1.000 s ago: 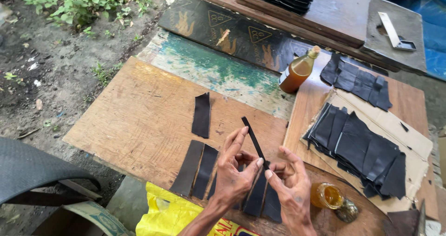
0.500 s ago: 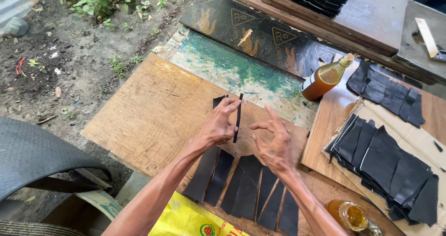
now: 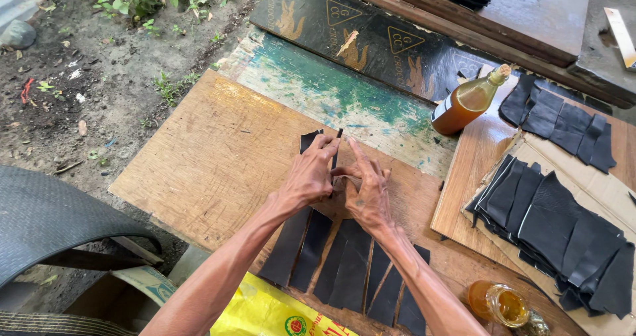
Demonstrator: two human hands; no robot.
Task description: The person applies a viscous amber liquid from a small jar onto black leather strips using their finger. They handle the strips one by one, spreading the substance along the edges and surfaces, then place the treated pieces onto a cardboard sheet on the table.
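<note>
As both hands meet mid-surface, left hand (image 3: 308, 177) and right hand (image 3: 366, 189) pinch a thin black strip (image 3: 336, 152) upright, cut strips (image 3: 348, 263) fanned near for reach.

The bench (image 3: 218, 157) is bare, scuffed plywood with a matt grain. Beyond it lies a plank (image 3: 331, 97) with worn, flaking green paint. The black strips (image 3: 344, 263) look like matt, smooth rubber. The bottle (image 3: 467, 101) is glossy clear plastic; the cardboard sheet (image 3: 596, 190) under the rubber pieces (image 3: 556, 223) is dull brown.
</note>
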